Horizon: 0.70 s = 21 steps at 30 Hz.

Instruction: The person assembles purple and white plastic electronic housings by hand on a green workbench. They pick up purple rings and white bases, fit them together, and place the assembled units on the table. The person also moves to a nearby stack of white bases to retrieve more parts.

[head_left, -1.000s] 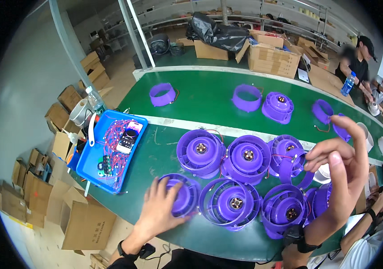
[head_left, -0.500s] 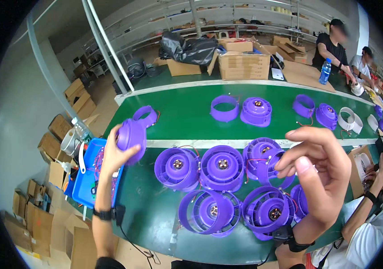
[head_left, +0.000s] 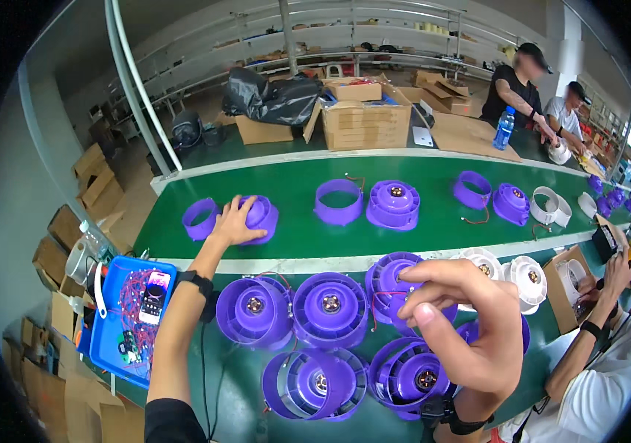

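Purple rounded housing (head_left: 264,215) touches the left hand (head_left: 234,223)

Left fisheye on my head; looks down, forward across green worktable (head_left: 289,242); my right hand (head_left: 474,317) near lens.

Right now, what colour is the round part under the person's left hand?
Purple. The round part under the left hand shows best in the head view.
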Motion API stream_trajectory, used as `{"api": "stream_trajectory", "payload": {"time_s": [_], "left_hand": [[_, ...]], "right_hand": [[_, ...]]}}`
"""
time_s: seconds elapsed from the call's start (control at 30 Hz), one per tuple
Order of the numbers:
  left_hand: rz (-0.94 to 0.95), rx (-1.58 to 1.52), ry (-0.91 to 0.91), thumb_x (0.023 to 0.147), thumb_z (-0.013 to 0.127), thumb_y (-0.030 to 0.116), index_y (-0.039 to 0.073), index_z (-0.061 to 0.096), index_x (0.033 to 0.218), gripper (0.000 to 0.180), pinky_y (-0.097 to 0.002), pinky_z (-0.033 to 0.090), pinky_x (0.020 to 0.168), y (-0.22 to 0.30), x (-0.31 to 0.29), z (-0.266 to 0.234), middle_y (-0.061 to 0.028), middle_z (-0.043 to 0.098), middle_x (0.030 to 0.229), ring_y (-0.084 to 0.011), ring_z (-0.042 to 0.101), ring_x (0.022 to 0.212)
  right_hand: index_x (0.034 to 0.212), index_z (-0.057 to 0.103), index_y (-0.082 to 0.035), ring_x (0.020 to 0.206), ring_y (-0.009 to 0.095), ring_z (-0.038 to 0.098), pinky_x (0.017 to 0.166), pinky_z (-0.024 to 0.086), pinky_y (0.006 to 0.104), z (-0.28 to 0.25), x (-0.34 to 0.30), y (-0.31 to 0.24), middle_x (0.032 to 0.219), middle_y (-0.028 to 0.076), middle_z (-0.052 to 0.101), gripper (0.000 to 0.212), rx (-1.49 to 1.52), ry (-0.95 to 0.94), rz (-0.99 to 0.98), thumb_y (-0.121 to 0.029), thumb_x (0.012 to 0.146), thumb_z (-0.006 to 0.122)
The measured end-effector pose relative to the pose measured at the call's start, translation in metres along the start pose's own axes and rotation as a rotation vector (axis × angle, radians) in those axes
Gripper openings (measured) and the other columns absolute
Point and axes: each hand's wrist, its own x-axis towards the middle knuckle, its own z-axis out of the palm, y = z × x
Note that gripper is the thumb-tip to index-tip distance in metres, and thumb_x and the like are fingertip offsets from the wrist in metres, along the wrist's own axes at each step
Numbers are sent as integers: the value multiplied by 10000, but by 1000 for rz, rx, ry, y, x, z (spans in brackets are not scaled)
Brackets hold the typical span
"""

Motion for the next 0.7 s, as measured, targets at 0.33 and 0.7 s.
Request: {"api": "stream_trajectory", "payload": {"time_s": [0.33, 0.7], "left_hand": [[125, -644, -278, 904, 717, 354, 17, 459, 1430, 676, -377, 476, 1029, 2, -96, -96, -215, 613, 1297, -298, 600, 1204], [341, -386, -194, 823, 648, 71, 18, 655, 1205, 386, -396, 551, 849, 15, -150, -74, -202, 725, 1030, -301, 712, 938]], "right_hand": [[1067, 655, 79, 755, 194, 718, 671, 530, 261, 2, -1, -9, 821, 140, 700, 285, -12, -57, 23, -33, 809, 604], [1056, 685, 45, 700, 162, 691, 663, 547, 267, 16, -3, -16, 790, 114, 704, 246, -97, -169, -61, 11, 816, 644]]}}
